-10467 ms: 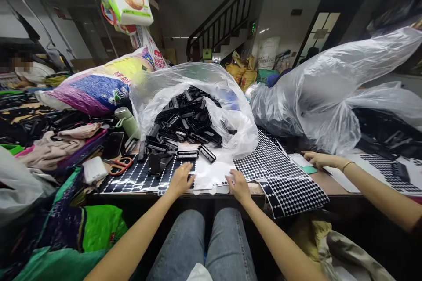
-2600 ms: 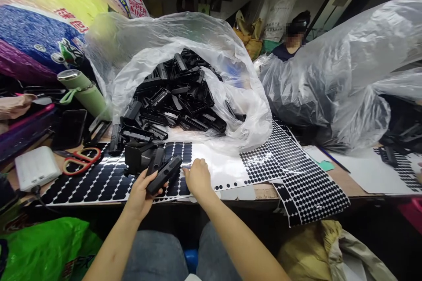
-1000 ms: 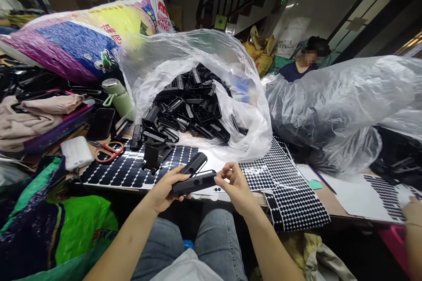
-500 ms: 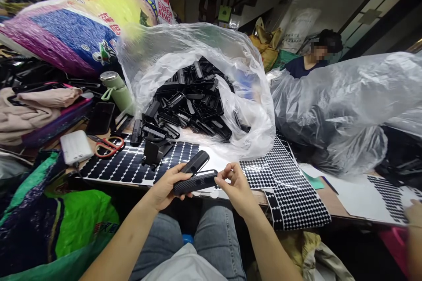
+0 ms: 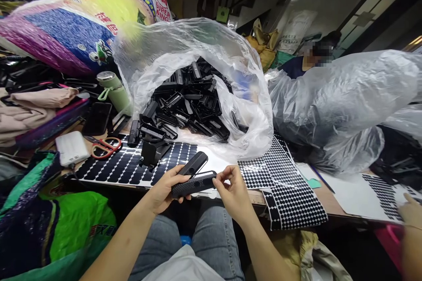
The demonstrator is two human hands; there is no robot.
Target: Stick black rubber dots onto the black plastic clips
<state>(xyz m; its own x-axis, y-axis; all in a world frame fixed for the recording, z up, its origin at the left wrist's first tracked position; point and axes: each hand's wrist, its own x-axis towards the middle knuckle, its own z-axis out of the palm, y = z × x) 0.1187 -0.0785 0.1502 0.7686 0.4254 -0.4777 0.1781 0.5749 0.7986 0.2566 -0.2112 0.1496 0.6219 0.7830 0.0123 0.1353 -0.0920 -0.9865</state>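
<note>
My left hand [image 5: 166, 189] is closed round a black folding piece [image 5: 194, 184] with a carbon-fibre pattern. Its two long arms spread apart in a narrow V, pointing right. At the right end of the lower arm, the thumb and forefinger of my right hand [image 5: 233, 191] are pinched together against it. Whether something small sits between those fingertips is hidden. Under and behind the hands lies a sheet of black oblong stickers [image 5: 114, 167]. Many similar black pieces [image 5: 187, 101] fill a clear plastic bag [image 5: 253, 136] beyond, with a few spilled in front of its mouth.
Sheets of round black stickers [image 5: 293, 189] hang over the table edge at right. Red-handled scissors [image 5: 105, 147], a white power bank [image 5: 71, 148], a phone [image 5: 96, 118] and a green bottle [image 5: 115, 92] stand left. Another person [image 5: 308, 61] sits behind a large clear bag [image 5: 329, 109]; a further hand [image 5: 410, 210] is far right.
The view has shifted slightly, so everything sits a little further left. The black folding piece stays in my left hand. My right fingers remain pinched at its end. The far-right hand has moved slightly.
</note>
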